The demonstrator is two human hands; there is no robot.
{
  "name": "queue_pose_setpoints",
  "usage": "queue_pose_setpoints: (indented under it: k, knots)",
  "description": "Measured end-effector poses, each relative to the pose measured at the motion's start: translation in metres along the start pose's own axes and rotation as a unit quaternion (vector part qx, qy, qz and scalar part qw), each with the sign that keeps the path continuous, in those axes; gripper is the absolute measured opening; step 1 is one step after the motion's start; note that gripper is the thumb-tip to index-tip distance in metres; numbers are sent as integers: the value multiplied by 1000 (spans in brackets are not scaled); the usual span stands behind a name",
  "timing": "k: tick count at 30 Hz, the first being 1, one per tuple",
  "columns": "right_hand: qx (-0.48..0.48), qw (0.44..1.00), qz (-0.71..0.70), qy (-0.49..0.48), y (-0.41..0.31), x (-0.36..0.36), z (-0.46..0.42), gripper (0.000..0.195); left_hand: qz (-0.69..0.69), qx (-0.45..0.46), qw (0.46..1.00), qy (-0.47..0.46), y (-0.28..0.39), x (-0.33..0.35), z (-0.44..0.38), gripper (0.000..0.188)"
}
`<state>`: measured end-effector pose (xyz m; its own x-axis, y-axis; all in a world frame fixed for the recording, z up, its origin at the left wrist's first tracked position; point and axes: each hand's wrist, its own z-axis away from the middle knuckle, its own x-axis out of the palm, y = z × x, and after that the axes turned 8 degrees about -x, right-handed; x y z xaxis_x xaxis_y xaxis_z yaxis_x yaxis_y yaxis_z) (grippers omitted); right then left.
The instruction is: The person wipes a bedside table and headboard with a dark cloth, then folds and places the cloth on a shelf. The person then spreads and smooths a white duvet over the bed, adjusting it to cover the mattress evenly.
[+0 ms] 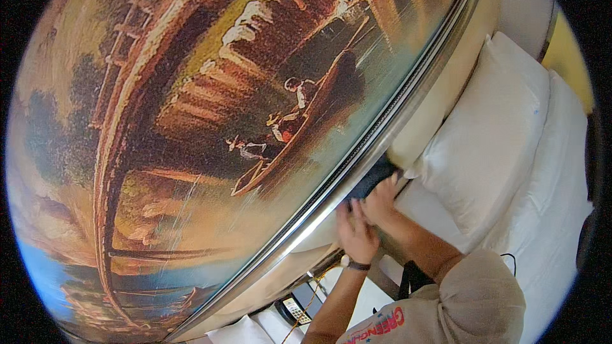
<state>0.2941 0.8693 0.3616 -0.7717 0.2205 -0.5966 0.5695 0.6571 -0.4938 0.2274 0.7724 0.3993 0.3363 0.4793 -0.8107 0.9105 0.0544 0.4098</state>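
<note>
My right hand rests on a dark, cloth-like item, its fingers curled over the near side. That item lies against the beige wall, just under the silvery metal frame of a large landscape picture. Beside it, my left hand has its fingers stretched toward the lower edge of the dark item. A wristwatch circles my left wrist. Blur hides how the left fingertips meet the item. The picture shows people in a boat on water and appears steeply tilted in view.
White pillows are propped against the wall at the right. Below my left arm, a telephone with a keypad sits near a yellowish cord. White bedding shows at the bottom edge. A thin black cable curves near my sleeve.
</note>
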Motion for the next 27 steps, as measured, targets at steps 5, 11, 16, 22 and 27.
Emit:
queue_pose_setpoints:
  k: [5, 11, 16, 22, 27]
  knots:
    - [126, 988, 1, 86, 60, -42, -50, 31, 52, 58, 993, -85, 43, 24, -57, 76]
    - [195, 960, 113, 164, 62, -16, -38, 25, 125, 79, 988, -43, 42, 29, -53, 76]
    - [137, 989, 43, 17, -16, -1, -6, 24, 167, -9, 985, -28, -14, -7, 8, 72]
    - [27, 995, -36, -87, -99, 11, 48, 19, 250, -210, 944, 44, -49, -41, 111, 63]
    - [-103, 946, -204, -228, -159, 37, 100, 15, 433, -321, 822, 186, -83, -60, 146, 55]
